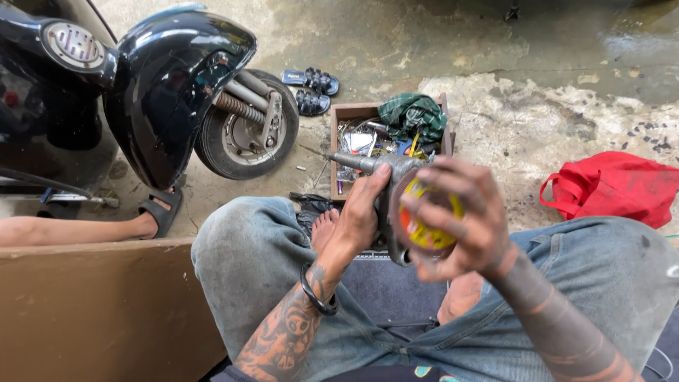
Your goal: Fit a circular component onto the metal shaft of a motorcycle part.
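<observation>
One black scooter (163,85) is parked at the floor's far-left edge, one red bag (615,185) lies at its right edge, and one wooden tool box (385,141) is set between them beside two sandals (311,90). Above the lap, one grey metal motor part (391,185) is clasped by the left hand (364,205). The right hand (456,216) is closed on one yellow-and-orange round tin (424,219) against it; the part is judged best held steady while the tin is pressed squarely.

Faded grey-blue jeans | bare forearms, tattooed | black bangle on left wrist (317,296) | barefoot
</observation>
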